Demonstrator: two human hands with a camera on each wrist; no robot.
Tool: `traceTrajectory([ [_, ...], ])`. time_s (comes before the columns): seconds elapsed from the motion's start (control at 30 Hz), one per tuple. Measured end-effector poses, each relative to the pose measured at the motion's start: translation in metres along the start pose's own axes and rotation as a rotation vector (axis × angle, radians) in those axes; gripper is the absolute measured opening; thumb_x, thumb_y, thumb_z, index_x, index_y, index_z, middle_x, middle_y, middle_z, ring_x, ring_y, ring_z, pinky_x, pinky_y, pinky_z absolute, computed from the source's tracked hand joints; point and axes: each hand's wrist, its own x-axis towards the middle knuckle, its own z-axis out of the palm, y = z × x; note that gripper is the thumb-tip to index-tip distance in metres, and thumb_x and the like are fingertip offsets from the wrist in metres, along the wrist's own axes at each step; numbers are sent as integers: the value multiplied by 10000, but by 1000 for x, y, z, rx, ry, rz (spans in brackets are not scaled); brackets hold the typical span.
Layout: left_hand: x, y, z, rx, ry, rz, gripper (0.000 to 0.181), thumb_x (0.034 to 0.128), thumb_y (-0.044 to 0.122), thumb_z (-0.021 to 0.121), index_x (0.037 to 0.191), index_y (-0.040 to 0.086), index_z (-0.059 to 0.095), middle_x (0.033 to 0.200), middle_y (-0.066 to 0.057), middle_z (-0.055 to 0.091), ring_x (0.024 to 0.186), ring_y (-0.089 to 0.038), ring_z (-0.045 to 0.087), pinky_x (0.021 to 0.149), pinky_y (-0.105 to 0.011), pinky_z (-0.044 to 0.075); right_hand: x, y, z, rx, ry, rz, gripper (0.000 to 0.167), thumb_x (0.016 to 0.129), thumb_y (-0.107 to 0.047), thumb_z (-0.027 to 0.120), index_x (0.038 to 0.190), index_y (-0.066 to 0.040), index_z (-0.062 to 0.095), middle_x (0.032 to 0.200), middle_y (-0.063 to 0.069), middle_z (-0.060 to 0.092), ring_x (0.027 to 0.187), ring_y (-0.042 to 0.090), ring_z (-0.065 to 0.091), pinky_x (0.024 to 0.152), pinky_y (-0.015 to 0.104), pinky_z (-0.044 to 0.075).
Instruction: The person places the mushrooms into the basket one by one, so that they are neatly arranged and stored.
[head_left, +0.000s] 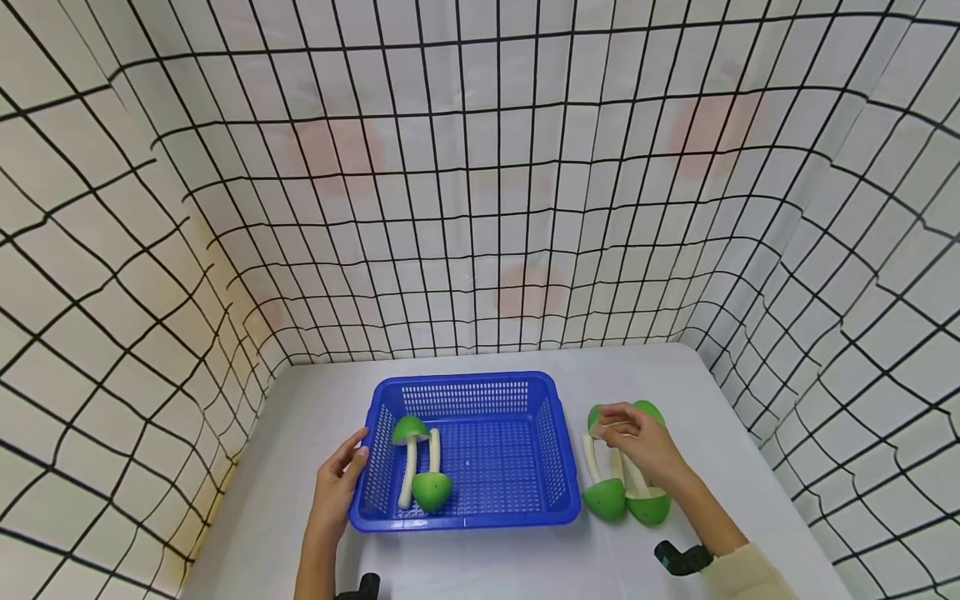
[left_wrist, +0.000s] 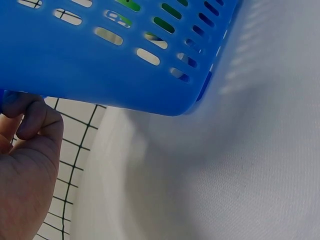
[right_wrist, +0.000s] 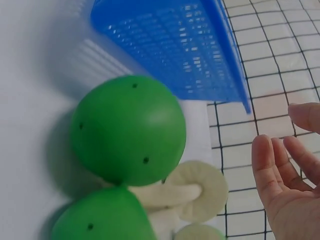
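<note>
A: Left hand?
B: Left hand point(head_left: 337, 483) is on the left rim of the blue plastic basket point(head_left: 465, 523). Fingers grasping that rim; left wrist view shows them curled up against it.

A: Right hand?
B: Right hand point(head_left: 648, 450) hovers over the pile right of the basket. Fingers released, loosely bent, gap between thumb and the rest, nothing in them. Right wrist view agrees.

A: What's in the pile?
B: Four green-capped mushrooms, pale stems, lying on the white worktop point(head_left: 517, 562). Near left cap point(head_left: 604, 500) and near right cap point(head_left: 648, 508) point toward the wearer. Far left cap point(head_left: 594, 415) and far right cap point(head_left: 649, 410) sit at the other end, partly behind the hand. Black dots on the caps.

A: Clearance to basket?
B: Near left cap is just beside the basket's right wall. Can't tell if touching.

A: Basket contents?
B: Two mushrooms, left half, side by side, head to tail. Left mushroom point(head_left: 409, 430) has its cap at the far end; right mushroom point(head_left: 432, 492) has its cap at the near end.

A: Surroundings?
B: White backdrop point(head_left: 480, 192), black grid lines. Cream sleeve point(head_left: 750, 575) on the right arm.
</note>
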Motion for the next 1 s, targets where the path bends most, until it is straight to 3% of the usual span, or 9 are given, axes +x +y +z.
traceTrajectory([
  [0.17, 1, 0, 0, -5, -3, -7, 524, 1006, 489, 622, 1492, 304, 555, 1445, -124, 548, 1114, -280, 669, 860, -318, 621, -2, 12, -9, -19, 24, -14, 502, 988, -257, 714, 1383, 13, 564, 1271, 222, 653, 1014, 79, 692, 836, 284, 611],
  [0.43, 1, -1, -1, 9, -2, -7, 536, 1009, 495, 612, 1503, 299, 543, 1477, -130, 535, 1126, -271, 662, 868, -321, 619, -8, 24, -19, -62, 58, -10, 488, 993, -207, 705, 1391, 34, 559, 1260, 229, 664, 1000, 71, 686, 814, 296, 614],
  [0.67, 0, -1, -1, 11, 1, -3, 525, 1016, 482, 609, 1501, 293, 546, 1494, -134, 525, 1146, -286, 661, 870, -328, 619, -10, 35, -33, -57, 79, -32, 484, 998, -192, 697, 1382, 66, 554, 1257, 262, 656, 943, -53, 661, 806, 281, 615],
  [1.0, 2, -2, -1, 5, -2, -13, 515, 1018, 473, 610, 1500, 307, 544, 1489, -127, 525, 1145, -293, 662, 872, -342, 620, -13, 57, -47, -119, 113, 38, 496, 995, -259, 704, 1368, 40, 572, 1250, 239, 661, 895, -86, 652, 812, 314, 619],
])
